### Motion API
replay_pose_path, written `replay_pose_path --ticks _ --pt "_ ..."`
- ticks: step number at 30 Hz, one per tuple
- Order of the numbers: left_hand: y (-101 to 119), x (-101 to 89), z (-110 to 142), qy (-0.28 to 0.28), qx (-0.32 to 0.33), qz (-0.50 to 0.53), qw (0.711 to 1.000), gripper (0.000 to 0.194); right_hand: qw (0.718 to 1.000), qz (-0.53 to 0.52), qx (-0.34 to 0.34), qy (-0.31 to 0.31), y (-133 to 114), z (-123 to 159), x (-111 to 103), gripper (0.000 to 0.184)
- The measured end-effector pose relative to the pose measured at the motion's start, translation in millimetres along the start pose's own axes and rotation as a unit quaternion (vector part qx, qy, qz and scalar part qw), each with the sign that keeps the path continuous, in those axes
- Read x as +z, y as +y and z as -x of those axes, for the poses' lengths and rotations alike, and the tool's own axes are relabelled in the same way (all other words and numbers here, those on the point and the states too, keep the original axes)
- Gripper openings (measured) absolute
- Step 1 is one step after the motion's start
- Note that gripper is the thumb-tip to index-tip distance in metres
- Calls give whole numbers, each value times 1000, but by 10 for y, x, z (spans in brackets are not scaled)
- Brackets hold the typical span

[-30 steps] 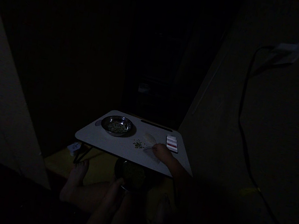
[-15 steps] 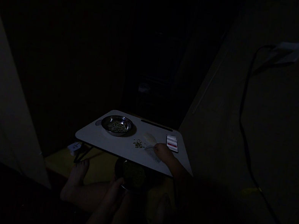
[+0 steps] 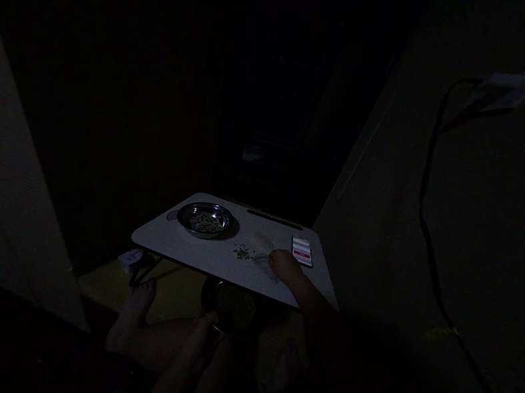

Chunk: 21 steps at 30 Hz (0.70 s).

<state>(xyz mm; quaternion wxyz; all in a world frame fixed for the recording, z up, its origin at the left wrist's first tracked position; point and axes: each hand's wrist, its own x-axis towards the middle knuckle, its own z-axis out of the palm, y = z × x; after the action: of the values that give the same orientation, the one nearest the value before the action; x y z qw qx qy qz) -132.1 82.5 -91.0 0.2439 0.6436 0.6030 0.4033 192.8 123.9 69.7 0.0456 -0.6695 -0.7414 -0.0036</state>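
The room is very dark. A small white lap table (image 3: 182, 247) stands over my legs. My right hand (image 3: 285, 265) rests on it and pinches the edge of a clear plastic bag (image 3: 265, 252), beside a little heap of green bits (image 3: 243, 253). A steel bowl (image 3: 205, 219) with greenish bits sits at the table's far left. Below the table's near edge, my left hand (image 3: 199, 341) holds the rim of a dark bowl (image 3: 232, 308) filled with green material.
A phone (image 3: 302, 251) with a lit screen lies at the table's right. A slot (image 3: 275, 218) runs along the far edge. My bare foot (image 3: 135, 309) lies on a yellow surface (image 3: 179, 293). A black cable (image 3: 431, 206) hangs from a wall socket (image 3: 507, 91).
My right hand has shifted very slightly on the bag. The rest of the scene stays as it was.
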Motion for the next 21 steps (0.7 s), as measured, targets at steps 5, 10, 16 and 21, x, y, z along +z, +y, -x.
replay_pose_path --ticks 5,10,16,21 --pt "752 730 553 -98 -86 214 968 18 1000 -4 2 -1 17 5 1 29" --pt "1083 773 680 -87 -135 300 940 15 1000 -13 -4 18 5 49 -93 29" --pt "626 789 536 -67 -72 184 978 16 999 -25 34 12 130 86 -223 28" --pt "-330 146 -98 94 60 -200 973 22 998 -47 28 3 287 65 -240 25"
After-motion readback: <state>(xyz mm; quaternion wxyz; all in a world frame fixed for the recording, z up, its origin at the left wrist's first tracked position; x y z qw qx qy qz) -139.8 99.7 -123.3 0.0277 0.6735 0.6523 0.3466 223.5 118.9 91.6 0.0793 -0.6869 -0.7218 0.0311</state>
